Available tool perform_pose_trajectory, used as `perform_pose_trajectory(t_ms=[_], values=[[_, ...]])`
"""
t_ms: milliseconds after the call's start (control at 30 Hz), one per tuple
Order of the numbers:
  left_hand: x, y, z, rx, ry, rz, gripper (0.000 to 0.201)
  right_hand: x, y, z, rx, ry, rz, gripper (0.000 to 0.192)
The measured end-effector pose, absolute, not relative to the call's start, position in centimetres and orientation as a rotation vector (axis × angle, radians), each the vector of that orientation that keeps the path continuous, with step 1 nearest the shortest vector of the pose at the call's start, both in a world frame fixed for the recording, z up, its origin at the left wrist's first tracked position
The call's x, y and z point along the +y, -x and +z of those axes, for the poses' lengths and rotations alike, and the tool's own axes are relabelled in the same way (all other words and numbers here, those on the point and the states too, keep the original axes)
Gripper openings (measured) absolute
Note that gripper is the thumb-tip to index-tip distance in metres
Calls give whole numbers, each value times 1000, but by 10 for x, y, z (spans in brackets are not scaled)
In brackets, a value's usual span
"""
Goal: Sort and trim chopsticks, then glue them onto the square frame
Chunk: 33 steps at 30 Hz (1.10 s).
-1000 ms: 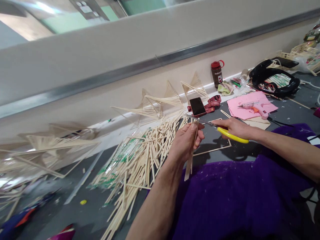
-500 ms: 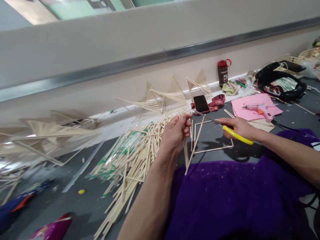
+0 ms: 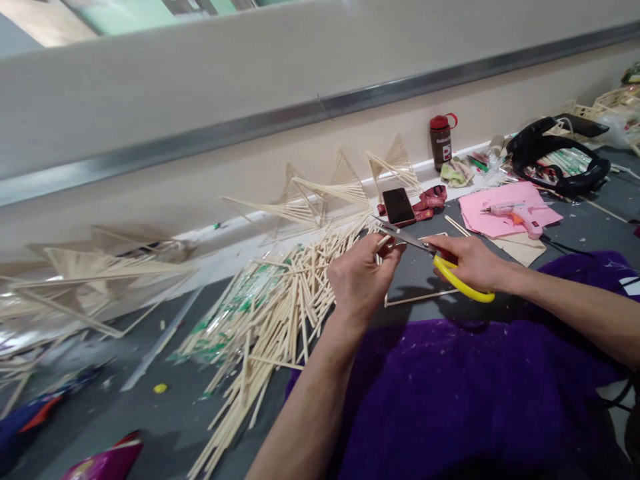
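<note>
My right hand (image 3: pixel 473 261) grips yellow-handled scissors (image 3: pixel 463 283), their blades apart and pointing left at my left hand. Closed at the fingertips, my left hand (image 3: pixel 363 273) pinches a thin wooden stick (image 3: pixel 384 242); only a short bit of it shows by the blades. Below both hands, a frame of wooden sticks (image 3: pixel 423 298) lies on the grey table, partly covered by them. Left of my left hand spreads a large loose pile of wooden sticks (image 3: pixel 280 313), some over green-printed plastic wrapping (image 3: pixel 235 307).
A phone (image 3: pixel 399 205) with a red lanyard lies behind my hands. To the right, a pink glue gun (image 3: pixel 520 215) rests on pink sheets (image 3: pixel 480 200). A bottle (image 3: pixel 441 143) and stick models (image 3: pixel 345 190) stand along the wall. Purple cloth (image 3: pixel 440 393) covers the near side.
My left hand has turned and moved slightly right, closer to the scissors. The stick that slanted down below it no longer shows there. The scissors have shifted slightly left, blades wider apart.
</note>
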<state>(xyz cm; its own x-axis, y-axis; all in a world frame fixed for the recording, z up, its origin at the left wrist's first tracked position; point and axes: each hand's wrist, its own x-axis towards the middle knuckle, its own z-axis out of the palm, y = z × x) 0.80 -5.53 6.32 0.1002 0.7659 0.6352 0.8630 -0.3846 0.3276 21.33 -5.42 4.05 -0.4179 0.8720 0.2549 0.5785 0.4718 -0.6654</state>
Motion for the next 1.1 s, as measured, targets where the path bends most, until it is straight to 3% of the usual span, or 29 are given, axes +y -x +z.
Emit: perform_pose_trajectory(t_ms=[233, 767, 1100], values=[[-55, -7, 58, -1532, 2149, -928, 16, -54, -213, 38, -2124, 1177, 714, 38], [-56, -1, 66, -1390, 2439, -1192, 30, -48, -223, 43, -2193, 1064, 800, 43], [-53, -2, 62, -1111, 2263, -1019, 23, -46, -225, 41, -2248, 1114, 661, 49]])
